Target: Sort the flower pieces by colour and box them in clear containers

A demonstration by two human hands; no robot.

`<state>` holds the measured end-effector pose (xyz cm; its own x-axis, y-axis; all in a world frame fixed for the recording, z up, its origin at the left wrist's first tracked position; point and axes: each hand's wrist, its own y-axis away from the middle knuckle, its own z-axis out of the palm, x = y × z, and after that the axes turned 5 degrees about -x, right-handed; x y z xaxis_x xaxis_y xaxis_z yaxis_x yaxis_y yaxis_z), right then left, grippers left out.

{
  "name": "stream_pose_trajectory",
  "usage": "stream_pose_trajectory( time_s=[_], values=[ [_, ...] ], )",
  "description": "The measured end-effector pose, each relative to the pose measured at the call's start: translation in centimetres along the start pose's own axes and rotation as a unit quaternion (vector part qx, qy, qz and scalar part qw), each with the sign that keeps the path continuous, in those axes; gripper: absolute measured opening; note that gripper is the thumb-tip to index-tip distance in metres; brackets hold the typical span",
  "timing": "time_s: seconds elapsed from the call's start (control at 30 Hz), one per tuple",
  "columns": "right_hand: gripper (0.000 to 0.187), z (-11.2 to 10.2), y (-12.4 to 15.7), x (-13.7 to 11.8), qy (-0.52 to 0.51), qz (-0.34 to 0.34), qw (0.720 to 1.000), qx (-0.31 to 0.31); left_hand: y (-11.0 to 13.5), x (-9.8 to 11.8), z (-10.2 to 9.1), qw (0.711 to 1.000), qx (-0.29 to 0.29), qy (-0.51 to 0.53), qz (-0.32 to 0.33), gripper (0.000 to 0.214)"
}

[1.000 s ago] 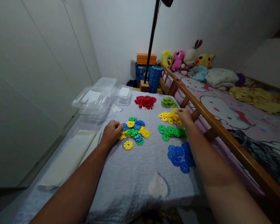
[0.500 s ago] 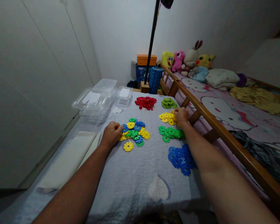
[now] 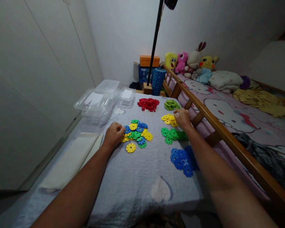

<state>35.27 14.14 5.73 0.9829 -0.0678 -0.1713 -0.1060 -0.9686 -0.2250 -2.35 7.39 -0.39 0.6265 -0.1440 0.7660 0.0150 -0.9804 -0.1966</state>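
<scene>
A mixed pile of blue, green and yellow snowflake discs (image 3: 136,135) lies mid-table, with a single yellow disc (image 3: 130,148) just in front of it. Against the pile's left edge, my left hand (image 3: 113,135) rests with its fingers curled in; whether a disc is between them is hidden. Over the right end of the yellow disc pile (image 3: 168,119) is my right hand (image 3: 182,117), fingers bent together, their contents not visible. Nearer me are a green disc pile (image 3: 170,135) and a blue disc pile (image 3: 181,161), partly behind my right forearm.
Red pieces (image 3: 148,104) and light green pieces (image 3: 171,104) sit in heaps at the back. Clear plastic containers (image 3: 93,103) stand at back left, before a folded cream cloth (image 3: 72,158). A wooden bed rail (image 3: 204,112) borders the right side.
My right hand has shifted slightly left over the yellow pile. My left hand stays beside the mixed pile.
</scene>
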Motion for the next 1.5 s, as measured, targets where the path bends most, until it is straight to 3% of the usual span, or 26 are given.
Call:
stream_pose_trajectory(
  time_s=[0.13, 0.23, 0.33, 0.53, 0.83, 0.97, 1.13, 1.23, 1.37, 1.5],
  values=[
    [0.029, -0.3, 1.4, -3.3, -0.040, -0.119, 0.991, -0.051, 0.0, 0.0, 0.0, 1.000, 0.000, -0.004, -0.008, 0.027],
    [0.024, -0.3, 3.1, -6.3, -0.073, -0.228, 0.962, -0.133, 0.0, 0.0, 0.0, 1.000, -0.001, -0.004, -0.011, 0.026],
    [0.023, 0.0, 5.0, -8.8, -0.065, -0.278, 0.935, -0.209, 0.0, 0.0, 0.0, 1.000, -0.002, -0.005, -0.010, 0.027],
    [0.046, 1.1, 7.4, -10.9, -0.028, -0.256, 0.934, -0.247, 0.0, -0.2, 0.1, 1.000, -0.003, -0.011, -0.004, 0.029],
    [0.017, 0.6, 6.7, -9.3, -0.114, -0.217, 0.927, -0.282, -0.1, 0.0, 0.0, 1.000, -0.008, -0.016, -0.008, 0.029],
    [0.013, -0.1, 4.4, -6.7, -0.188, -0.193, 0.934, -0.235, -0.1, 0.1, -0.1, 1.000, -0.013, -0.018, -0.008, 0.029],
    [0.015, -0.1, -0.3, -1.9, -0.196, -0.065, 0.977, -0.056, 0.0, 0.0, 0.0, 1.000, -0.014, -0.016, -0.013, 0.031],
    [0.019, 0.3, -2.2, 0.6, -0.164, -0.007, 0.986, 0.013, 0.0, 0.0, 0.0, 1.000, -0.011, -0.013, -0.014, 0.031],
    [0.026, 1.3, -3.0, 2.2, -0.092, 0.030, 0.995, 0.036, -0.1, -0.1, 0.1, 1.000, -0.008, -0.014, -0.009, 0.031],
    [0.029, 2.0, -2.8, 2.2, -0.009, 0.055, 0.998, 0.018, -0.1, 0.0, 0.1, 1.000, 0.000, -0.009, -0.004, 0.029]
  ],
)
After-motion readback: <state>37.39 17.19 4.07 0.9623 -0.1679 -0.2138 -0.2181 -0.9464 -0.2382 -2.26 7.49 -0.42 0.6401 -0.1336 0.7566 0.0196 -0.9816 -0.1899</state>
